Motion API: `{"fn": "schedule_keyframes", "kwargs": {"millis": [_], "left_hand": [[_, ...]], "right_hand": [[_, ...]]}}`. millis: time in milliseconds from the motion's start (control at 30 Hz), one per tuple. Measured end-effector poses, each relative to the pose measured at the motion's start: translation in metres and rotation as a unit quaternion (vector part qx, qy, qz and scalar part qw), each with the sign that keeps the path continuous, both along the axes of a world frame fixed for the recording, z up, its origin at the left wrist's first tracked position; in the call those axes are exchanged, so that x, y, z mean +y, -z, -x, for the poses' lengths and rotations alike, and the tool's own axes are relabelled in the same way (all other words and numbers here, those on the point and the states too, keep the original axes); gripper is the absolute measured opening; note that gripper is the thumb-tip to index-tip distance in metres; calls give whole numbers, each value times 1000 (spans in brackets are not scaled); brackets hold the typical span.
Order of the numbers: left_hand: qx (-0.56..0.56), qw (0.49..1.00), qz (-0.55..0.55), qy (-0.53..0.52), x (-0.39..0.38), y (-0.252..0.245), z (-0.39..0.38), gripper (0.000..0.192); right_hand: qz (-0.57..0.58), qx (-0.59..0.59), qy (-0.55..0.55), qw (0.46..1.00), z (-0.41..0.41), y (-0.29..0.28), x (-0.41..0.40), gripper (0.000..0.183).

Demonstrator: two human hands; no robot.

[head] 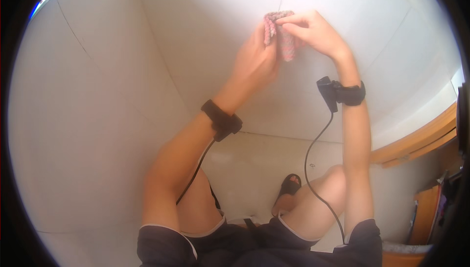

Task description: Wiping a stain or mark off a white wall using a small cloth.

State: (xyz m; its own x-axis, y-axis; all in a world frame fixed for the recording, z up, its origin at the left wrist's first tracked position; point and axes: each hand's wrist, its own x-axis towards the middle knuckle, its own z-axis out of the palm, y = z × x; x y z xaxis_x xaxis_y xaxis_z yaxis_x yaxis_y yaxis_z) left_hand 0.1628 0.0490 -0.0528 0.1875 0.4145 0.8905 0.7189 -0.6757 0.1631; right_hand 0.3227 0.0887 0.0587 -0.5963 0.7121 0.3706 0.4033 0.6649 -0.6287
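A pink and grey knitted cloth (288,46), textured and folded over, is held up between my two hands in front of a pale wall. My left hand (259,56) grips its left side, with the fingertips hidden behind the fabric. From the right, my right hand (312,30) pinches the cloth's upper part between thumb and forefinger. One flap hangs down between the hands. Haze blurs the finer detail of the weave.
Pale walls (91,120) stand close at the left and ahead. A black strap with a cabled device (222,120) sits on my left wrist, another (349,92) on my right. A wooden ledge (418,136) curves along the right. My sandalled foot (292,184) rests on the floor (253,168).
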Motion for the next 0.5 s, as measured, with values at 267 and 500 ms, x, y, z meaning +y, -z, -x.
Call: {"fn": "schedule_keyframes", "kwargs": {"millis": [267,500], "left_hand": [[-90,986,133,49,4,12,-14,25],[55,993,99,-14,-8,13,-1,26]], "right_hand": [[84,-217,12,973,-20,3,14,26],[74,-423,25,903,-1,-23,-16,42]]}}
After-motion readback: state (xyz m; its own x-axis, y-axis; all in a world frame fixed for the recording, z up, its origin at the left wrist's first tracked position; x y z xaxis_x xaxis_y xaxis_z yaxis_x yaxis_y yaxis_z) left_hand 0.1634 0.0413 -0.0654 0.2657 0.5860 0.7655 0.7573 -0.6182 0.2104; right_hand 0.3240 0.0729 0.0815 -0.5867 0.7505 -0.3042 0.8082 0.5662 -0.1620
